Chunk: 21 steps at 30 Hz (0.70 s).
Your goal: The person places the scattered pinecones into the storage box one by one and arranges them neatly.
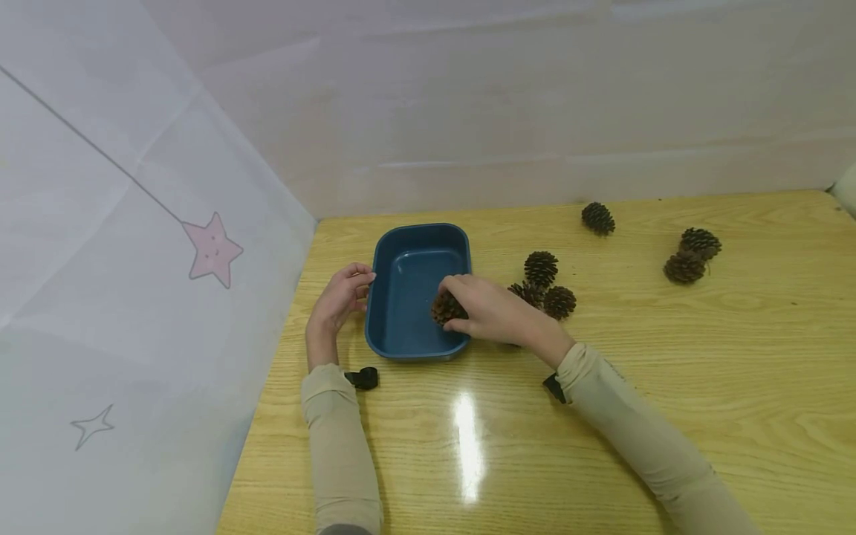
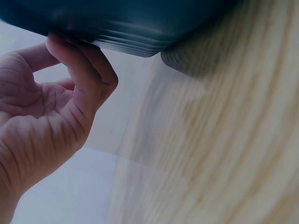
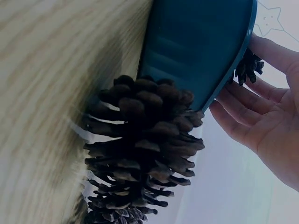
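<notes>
A dark blue rectangular bin (image 1: 416, 271) stands on the wooden table. My left hand (image 1: 339, 299) is at its left side, bent fingertips touching the outer wall in the left wrist view. My right hand (image 1: 498, 308) reaches over the bin's right rim and grips a brown pine cone (image 1: 446, 307) between thumb and fingers, low over the near right part. The right wrist view shows this held pine cone (image 3: 250, 65) partly hidden behind the rim. A nearer pine cone (image 3: 145, 133) there lies outside the bin, not held.
Just right of the bin is a cluster of pine cones (image 1: 540, 267), some partly behind my right arm. Another pine cone (image 1: 597, 218) lies near the table's back edge, and two pine cones (image 1: 684, 267) touch farther right. A white sheet (image 1: 535, 111) hangs behind.
</notes>
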Available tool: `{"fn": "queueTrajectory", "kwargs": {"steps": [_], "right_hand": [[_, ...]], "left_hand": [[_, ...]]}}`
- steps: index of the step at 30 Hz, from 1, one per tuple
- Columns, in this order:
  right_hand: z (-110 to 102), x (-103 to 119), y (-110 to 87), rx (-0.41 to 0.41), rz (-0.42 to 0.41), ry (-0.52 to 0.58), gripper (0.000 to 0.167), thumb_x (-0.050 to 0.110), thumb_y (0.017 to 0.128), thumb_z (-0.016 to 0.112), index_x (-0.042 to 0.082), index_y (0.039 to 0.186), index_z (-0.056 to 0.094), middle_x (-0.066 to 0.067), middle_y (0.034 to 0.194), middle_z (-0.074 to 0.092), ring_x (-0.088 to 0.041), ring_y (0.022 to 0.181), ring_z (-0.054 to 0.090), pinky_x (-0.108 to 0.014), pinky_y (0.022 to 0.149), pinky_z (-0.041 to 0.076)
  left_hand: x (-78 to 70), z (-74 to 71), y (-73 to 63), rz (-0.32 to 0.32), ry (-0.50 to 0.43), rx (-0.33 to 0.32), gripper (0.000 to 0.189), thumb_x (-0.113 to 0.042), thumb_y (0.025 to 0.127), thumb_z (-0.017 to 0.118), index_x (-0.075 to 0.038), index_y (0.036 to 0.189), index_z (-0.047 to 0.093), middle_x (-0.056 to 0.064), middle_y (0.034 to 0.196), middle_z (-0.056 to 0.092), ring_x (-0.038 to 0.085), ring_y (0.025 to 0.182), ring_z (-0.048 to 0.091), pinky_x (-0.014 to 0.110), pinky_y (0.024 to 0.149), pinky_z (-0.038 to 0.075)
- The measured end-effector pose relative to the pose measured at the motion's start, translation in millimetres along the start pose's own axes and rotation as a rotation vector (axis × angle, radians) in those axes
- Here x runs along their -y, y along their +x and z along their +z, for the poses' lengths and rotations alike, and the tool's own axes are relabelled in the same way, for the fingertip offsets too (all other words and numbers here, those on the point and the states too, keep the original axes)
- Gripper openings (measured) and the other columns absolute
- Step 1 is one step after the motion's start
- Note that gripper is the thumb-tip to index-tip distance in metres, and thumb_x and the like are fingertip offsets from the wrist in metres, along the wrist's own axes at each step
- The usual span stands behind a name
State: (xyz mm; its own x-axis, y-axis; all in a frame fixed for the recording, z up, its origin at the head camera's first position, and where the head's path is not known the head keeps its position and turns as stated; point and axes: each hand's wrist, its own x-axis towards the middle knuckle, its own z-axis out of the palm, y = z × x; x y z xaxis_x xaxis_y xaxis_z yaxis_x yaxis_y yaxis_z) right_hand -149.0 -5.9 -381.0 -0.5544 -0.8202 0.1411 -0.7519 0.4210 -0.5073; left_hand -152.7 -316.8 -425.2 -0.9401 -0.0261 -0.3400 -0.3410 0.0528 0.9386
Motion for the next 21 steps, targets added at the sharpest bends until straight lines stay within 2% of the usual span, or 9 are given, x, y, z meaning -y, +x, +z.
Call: {"fn": "queueTrajectory", "kwargs": {"steps": [8,15,21], "right_hand": [[5,0,0.9,0.009,-0.012,-0.008,0.044,0.02,0.094,0.08,0.003,0.126,0.056,-0.014,0.117,0.066,-0.025,0.1,0.066,-0.038,0.083,0.056],[10,0,2.2,0.052,0.028,0.026,0.041,0.02,0.096,0.077,0.004,0.128,0.056,-0.012,0.12,0.065,-0.023,0.101,0.067,-0.036,0.084,0.056],[12,0,2.9,0.074,0.035,0.007,0.039,0.018,0.096,0.077,0.004,0.126,0.058,-0.012,0.121,0.065,-0.023,0.104,0.066,-0.038,0.086,0.055]], "left_hand": [[-0.9,0.8,-0.4,0.002,-0.006,0.002,0.011,-0.017,0.108,0.056,-0.007,0.111,0.052,0.002,0.092,0.054,0.011,0.071,0.055,0.025,0.056,0.046],[-0.7,0.8,-0.7,0.002,-0.008,-0.002,0.011,-0.018,0.108,0.056,-0.008,0.111,0.052,0.002,0.092,0.053,0.01,0.07,0.054,0.024,0.056,0.046],[-0.4,0.8,-0.4,-0.002,-0.014,-0.006,0.011,-0.017,0.108,0.056,-0.008,0.11,0.052,0.002,0.091,0.053,0.01,0.069,0.054,0.024,0.055,0.046]]}}
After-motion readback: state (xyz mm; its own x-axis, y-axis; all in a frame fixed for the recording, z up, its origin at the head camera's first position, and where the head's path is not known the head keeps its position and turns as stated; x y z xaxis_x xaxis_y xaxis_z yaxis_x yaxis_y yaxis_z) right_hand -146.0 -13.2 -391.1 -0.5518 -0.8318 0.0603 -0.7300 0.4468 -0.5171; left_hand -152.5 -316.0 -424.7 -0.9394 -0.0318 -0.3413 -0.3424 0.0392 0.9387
